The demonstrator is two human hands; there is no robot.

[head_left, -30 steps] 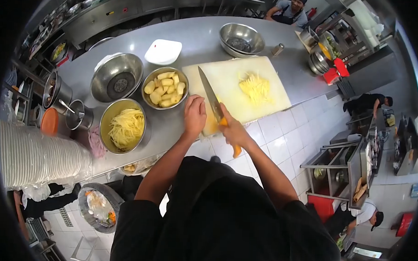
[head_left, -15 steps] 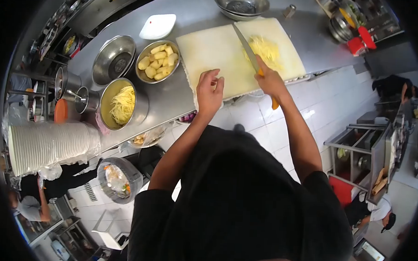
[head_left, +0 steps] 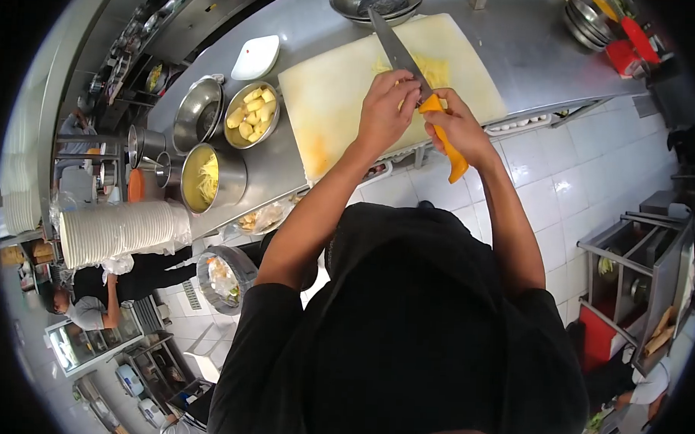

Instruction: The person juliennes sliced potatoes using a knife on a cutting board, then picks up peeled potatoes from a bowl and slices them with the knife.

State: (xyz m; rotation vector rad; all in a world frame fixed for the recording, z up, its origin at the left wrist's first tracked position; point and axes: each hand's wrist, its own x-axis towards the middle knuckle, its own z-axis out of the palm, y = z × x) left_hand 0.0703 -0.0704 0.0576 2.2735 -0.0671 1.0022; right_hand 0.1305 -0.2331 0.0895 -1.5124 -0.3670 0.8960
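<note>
My right hand (head_left: 459,129) is wrapped round the orange handle of a large kitchen knife (head_left: 395,50), its blade pointing away from me over the cutting board (head_left: 329,86). Curled fingers of my left hand (head_left: 387,111) rest against the blade near the handle; their exact hold is partly hidden. Pale yellow shreds (head_left: 435,70), which look like cut potato, lie on the board behind the knife and hands. Left of the board, a steel bowl holds peeled potato pieces (head_left: 253,116). More shreds (head_left: 208,178) sit in a deep steel pot (head_left: 232,182).
Metal bowls (head_left: 378,2) stand behind the board, and an empty steel bowl (head_left: 190,116) at the left. A white dish (head_left: 256,57) lies nearby. Stacked white containers (head_left: 121,230) occupy the left counter end. A lined bin (head_left: 227,278) stands below. Other people work at both sides.
My left hand has moved right from above the board to the knife blade. My right hand has brought the knife nearer, off the shreds. The view has shifted slightly.
</note>
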